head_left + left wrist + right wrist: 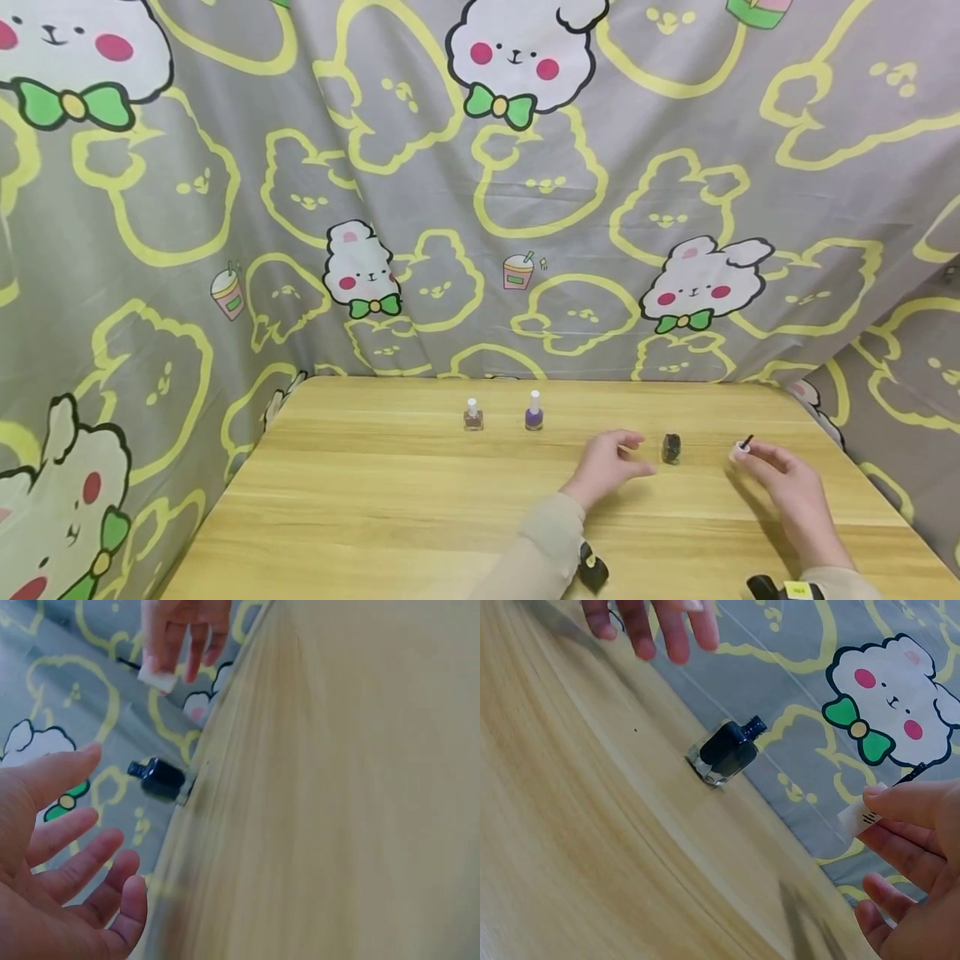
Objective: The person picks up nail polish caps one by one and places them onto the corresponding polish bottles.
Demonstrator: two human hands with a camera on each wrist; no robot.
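– Bottle position, head view?

– Dark polish bottle (671, 450) stands uncapped on the wooden table (390, 517), toward the right, between the two hands. Left hand (604, 468) lies just left of it, apart from the glass. Right hand (795, 492), to its right, pinches a white cap (739, 452), black brush (747, 442) pointing upward. Farther left, toward the far edge: brown bottle (472, 420) and purple bottle (533, 417), upright, both topped in white.

– Left wrist view, fingers?

– Left hand's fingers spread, slightly bent, near the dark polish bottle; its bare neck shows.

– Right wrist view?

– Thumb and fingertips pinch the white cap, which bears dark marks; remaining fingers curl loosely. Brush clear of the bottle, which stands upright on a clear glass base.
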